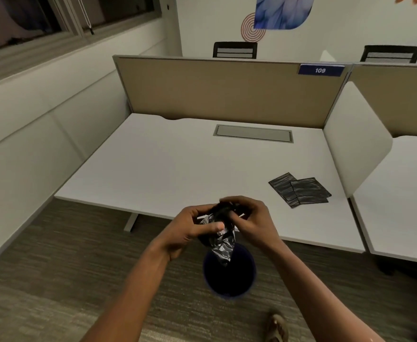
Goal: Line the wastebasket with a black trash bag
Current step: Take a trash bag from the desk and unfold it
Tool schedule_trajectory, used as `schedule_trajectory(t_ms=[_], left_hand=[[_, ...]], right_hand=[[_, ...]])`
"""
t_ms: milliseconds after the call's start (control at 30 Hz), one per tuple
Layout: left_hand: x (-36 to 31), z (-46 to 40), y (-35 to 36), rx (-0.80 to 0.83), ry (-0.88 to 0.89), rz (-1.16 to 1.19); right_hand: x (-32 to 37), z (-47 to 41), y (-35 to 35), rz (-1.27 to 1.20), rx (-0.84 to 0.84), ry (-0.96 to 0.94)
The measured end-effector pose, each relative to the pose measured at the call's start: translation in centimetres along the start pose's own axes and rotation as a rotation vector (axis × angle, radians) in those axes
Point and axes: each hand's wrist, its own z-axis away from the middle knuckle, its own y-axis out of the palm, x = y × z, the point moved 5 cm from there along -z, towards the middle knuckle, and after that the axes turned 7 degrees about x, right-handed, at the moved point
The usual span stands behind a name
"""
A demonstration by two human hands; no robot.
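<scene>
Centre-bottom of frame: left hand [190, 233] & right hand [254, 223] hold a crumpled black trash bag [221, 239] w/ fingers [211, 228] clamped on its bunched top, tail hanging over the dark round wastebasket [229, 275] on the floor. Bag looks thin, light, limp & likely slippery; best gripped at the open hem once found. Spare folded bags [299, 190] lie right of centre on the tabletop [177, 164].

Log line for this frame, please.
stage: opening bag | left hand + right hand: grip on black trash bag | wastebasket: unlined, on floor below

Black bag [221, 239] — white desk [177, 166] (beige partition [217, 92]).
</scene>
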Motion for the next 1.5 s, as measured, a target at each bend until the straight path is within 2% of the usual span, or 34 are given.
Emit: schedule_trajectory(t_ms=[167, 300, 367, 433, 567, 600, 633, 667, 767, 800, 833, 900, 1000, 1067, 1133, 1200, 1267, 1367, 1500], left_hand=[[-0.1, 1.0, -2.4, -0.262, 0.047, 0.08], [0.6, 2.0, -4.3, -0.526, 0.078, 0.214], [0.7, 2.4, -4.8, -0.62, 0.091, 0.288], [0.5, 2.6, -5.0, -0.678, 0.119, 0.349], [0.4, 2.5, -5.0, -0.713, 0.15, 0.414], [0.4, 2.4, -4.8, -0.707, 0.149, 0.419], [0.5, 2.3, -4.6, -0.692, 0.147, 0.418], [0.5, 2.1, -4.3, -0.669, 0.144, 0.415], [0.6, 1.5, -3.0, -0.596, 0.112, 0.389], [0.6, 1.3, -2.6, -0.578, 0.103, 0.372], [0.6, 1.0, -2.2, -0.56, 0.1, 0.358], [0.5, 0.5, -1.4, -0.532, 0.11, 0.332], [0.5, -0.2, -0.6, -0.516, 0.132, 0.266], [0.6, -0.3, -0.5, -0.533, 0.136, 0.215], [0.8, 0.1, -0.9, -0.559, 0.127, 0.159], [1.2, 0.8, -1.8, -0.552, 0.103, 0.062], [1.8, 1.7, -3.0, -0.522, 0.029, -0.19], [2.7, 2.7, -4.9, -0.532, -0.092, -0.602], [3.0, 3.5, -7.5, -0.656, -0.166, -0.816]], right_hand=[[-1.6, 0.8, -1.8, -0.087, -0.175, 0.019], [-3.7, 2.9, -4.3, 0.014, -0.354, 0.09], [-4.8, 4.6, -5.1, 0.017, -0.332, 0.106], [-5.9, 6.2, -5.4, -0.011, -0.175, 0.126], [-8.0, 9.8, -4.6, 0.084, 0.43, 0.359], [-8.2, 10.5, -4.4, 0.107, 0.535, 0.39], [-8.0, 10.7, -4.5, 0.127, 0.565, 0.383], [-7.5, 10.4, -4.9, 0.124, 0.505, 0.345], [-5.5, 8.2, -7.8, -0.041, 0.025, 0.233], [-4.7, 7.2, -8.3, -0.094, -0.068, 0.215], [-3.8, 6.1, -8.0, -0.113, -0.081, 0.197], [-2.1, 4.2, -5.7, -0.062, 0.059, 0.178], [-1.5, 2.8, -0.6, 0.047, 0.302, 0.237], [-1.6, 2.5, 1.7, 0.058, 0.362, 0.221], [-1.7, 2.1, 2.3, 0.031, 0.327, 0.188], [-1.8, 1.8, 1.6, -0.019, 0.22, 0.193], [-1.9, 1.4, 0.4, -0.026, 0.125, 0.203], [-1.9, 0.6, -1.6, 0.008, 0.072, 0.199], [-2.0, -0.5, -4.2, 0.108, 0.046, 0.213]])
